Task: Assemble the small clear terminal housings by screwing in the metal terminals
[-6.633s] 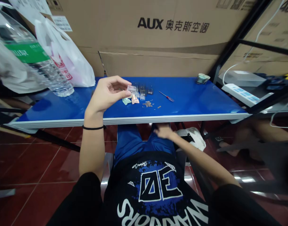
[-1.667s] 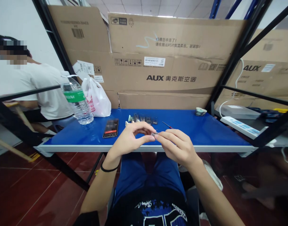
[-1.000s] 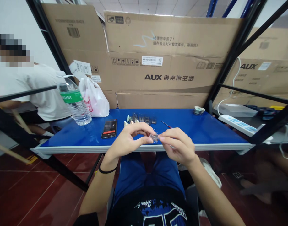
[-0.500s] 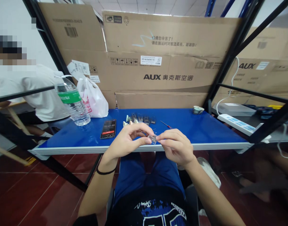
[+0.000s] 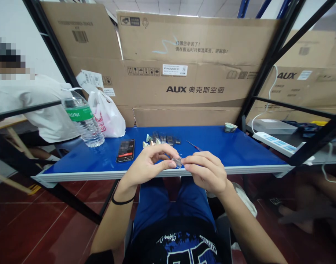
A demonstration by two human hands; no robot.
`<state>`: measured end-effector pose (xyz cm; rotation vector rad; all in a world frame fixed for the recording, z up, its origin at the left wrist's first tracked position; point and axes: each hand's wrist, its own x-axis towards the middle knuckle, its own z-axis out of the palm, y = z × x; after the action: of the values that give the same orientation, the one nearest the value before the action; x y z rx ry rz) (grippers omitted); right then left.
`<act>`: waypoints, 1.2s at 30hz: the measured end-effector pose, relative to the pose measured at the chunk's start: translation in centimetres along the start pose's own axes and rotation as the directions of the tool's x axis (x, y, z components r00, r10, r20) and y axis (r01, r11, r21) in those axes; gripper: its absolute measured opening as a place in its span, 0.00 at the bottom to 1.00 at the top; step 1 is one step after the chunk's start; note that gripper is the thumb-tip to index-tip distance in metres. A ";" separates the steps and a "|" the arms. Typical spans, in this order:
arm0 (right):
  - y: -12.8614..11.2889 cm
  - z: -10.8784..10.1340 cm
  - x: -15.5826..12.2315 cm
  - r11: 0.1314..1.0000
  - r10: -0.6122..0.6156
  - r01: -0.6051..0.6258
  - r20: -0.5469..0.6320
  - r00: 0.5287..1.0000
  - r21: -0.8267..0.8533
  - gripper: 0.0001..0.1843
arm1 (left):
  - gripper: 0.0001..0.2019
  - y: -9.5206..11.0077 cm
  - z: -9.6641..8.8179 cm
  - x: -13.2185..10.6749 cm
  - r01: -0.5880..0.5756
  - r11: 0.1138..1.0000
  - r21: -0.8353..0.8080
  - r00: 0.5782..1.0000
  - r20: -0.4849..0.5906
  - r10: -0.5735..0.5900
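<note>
On the desk (image 5: 228, 154), a water bottle (image 5: 84, 123) is stood at the left, a phone (image 5: 125, 150) is laid to its right, small parts (image 5: 162, 138) are lined up beyond the phone, a screwdriver (image 5: 194, 145) is placed right of them, and cardboard cartons (image 5: 184, 44) are stacked behind.

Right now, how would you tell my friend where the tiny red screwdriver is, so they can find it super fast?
Start at the big cardboard box with AUX printed on it, then look down to the blue table. Just right of the row of small clear and dark parts lies a thin screwdriver. It is the only long, skinny tool there, and it has a red handle.
</note>
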<state>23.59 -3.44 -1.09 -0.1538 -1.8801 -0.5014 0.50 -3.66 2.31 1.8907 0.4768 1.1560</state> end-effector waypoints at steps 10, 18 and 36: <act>-0.3 0.6 0.9 0.946 0.213 -0.190 -0.060 0.975 0.262 0.20 | 0.04 0.0 0.0 0.0 -0.007 0.999 -0.031 1.000 0.026 0.008; -0.2 0.5 0.6 0.925 0.240 -0.210 -0.058 0.969 0.318 0.19 | 0.06 -0.2 0.3 0.2 -0.047 0.999 -0.020 0.998 0.034 0.047; -0.1 0.2 0.4 0.914 0.269 -0.273 0.054 0.962 0.301 0.11 | 0.05 -0.3 0.4 -0.1 -0.152 0.986 0.068 0.988 0.027 0.151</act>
<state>23.23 -3.48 -0.81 -0.2078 -1.8846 -0.0160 0.80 -3.71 1.93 2.0270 0.3709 1.2303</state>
